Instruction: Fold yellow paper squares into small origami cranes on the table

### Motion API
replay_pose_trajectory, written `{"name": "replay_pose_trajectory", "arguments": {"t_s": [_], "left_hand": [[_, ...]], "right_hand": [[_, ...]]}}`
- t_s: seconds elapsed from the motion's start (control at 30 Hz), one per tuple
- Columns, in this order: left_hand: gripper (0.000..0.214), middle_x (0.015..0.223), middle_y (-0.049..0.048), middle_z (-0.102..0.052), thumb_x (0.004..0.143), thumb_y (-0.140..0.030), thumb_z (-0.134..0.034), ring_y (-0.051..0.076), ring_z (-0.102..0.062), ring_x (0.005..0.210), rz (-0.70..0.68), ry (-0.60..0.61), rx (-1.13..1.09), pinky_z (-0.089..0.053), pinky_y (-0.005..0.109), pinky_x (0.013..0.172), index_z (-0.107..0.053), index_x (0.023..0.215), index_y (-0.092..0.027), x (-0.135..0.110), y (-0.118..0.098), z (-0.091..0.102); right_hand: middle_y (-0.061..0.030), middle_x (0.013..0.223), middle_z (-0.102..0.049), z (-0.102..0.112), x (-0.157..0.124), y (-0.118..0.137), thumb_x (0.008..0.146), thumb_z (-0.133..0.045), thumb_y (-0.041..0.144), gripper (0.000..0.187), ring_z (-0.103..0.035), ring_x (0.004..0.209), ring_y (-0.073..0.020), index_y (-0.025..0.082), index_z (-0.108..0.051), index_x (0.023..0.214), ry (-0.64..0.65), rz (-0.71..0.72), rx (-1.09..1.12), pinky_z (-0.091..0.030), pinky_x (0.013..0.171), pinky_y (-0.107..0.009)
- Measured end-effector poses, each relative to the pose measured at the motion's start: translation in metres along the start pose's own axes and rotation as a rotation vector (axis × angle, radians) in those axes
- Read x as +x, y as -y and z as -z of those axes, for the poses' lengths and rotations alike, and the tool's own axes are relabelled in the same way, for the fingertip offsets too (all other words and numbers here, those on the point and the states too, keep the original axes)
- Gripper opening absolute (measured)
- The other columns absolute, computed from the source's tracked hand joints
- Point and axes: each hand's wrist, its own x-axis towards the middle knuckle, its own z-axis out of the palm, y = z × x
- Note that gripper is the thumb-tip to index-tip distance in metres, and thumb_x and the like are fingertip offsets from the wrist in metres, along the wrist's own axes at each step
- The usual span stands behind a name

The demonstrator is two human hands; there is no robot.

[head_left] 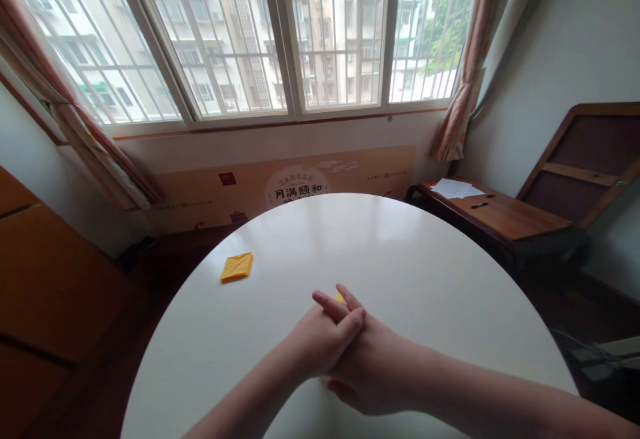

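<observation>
Over the near middle of the white round table (320,239), my left hand (323,339) and my right hand (373,362) are pressed together, with the left lying across the right. My left thumb rests on the back of the right hand. A small yellow patch (339,297) shows between the fingertips; most of it is hidden, and I cannot tell whether it is gripped or lies behind them. Farther left on the tabletop lies a flat, square, folded yellow-orange packet (237,267), apart from both hands.
Beyond the table is a barred window (335,39) with curtains (463,105) at its sides. A long printed box (370,169) stands below it. To the right, a wooden bench (520,215) holds white papers (455,189) and a small dark object (479,205). An orange-brown cabinet (45,279) stands left.
</observation>
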Motion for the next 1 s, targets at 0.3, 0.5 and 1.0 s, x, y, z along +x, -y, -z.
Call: {"name": "replay_pose_trajectory", "arguments": {"t_s": [0.3, 0.5, 1.0], "left_hand": [[0.03, 0.081, 0.0084, -0.072, 0.088, -0.045, -0.05, 0.031, -0.066, 0.08, -0.022, -0.024, 0.146, -0.043, 0.035, 0.07, -0.067, 0.077, -0.023, -0.009, -0.013, 0.001], [0.043, 0.079, 0.0057, -0.065, 0.09, -0.058, -0.048, 0.024, -0.061, 0.078, -0.203, 0.08, -0.159, -0.044, 0.031, 0.069, -0.065, 0.078, -0.021, -0.002, 0.004, 0.009], [0.072, 0.046, -0.0024, -0.037, 0.085, -0.082, -0.035, 0.013, -0.034, 0.047, -0.354, 0.151, -0.664, -0.028, 0.031, 0.054, -0.046, 0.05, -0.02, 0.011, 0.017, 0.016]], "right_hand": [[-0.0134, 0.153, -0.047, -0.001, -0.008, 0.006, 0.09, -0.059, 0.028, 0.055, 0.011, 0.152, -0.0386, 0.021, -0.053, 0.143, 0.022, -0.019, 0.03, 0.002, 0.117, -0.071], [-0.0104, 0.125, -0.071, 0.023, -0.006, 0.015, 0.09, -0.062, 0.03, 0.022, -0.003, 0.153, -0.0359, 0.022, -0.075, 0.105, -0.009, -0.006, 0.003, 0.001, 0.119, -0.064], [-0.0007, 0.082, -0.074, 0.002, -0.01, 0.035, 0.09, -0.062, 0.034, 0.015, -0.033, 0.143, -0.0394, 0.021, -0.065, 0.082, -0.315, -0.029, -0.062, 0.01, 0.116, -0.068]]}}
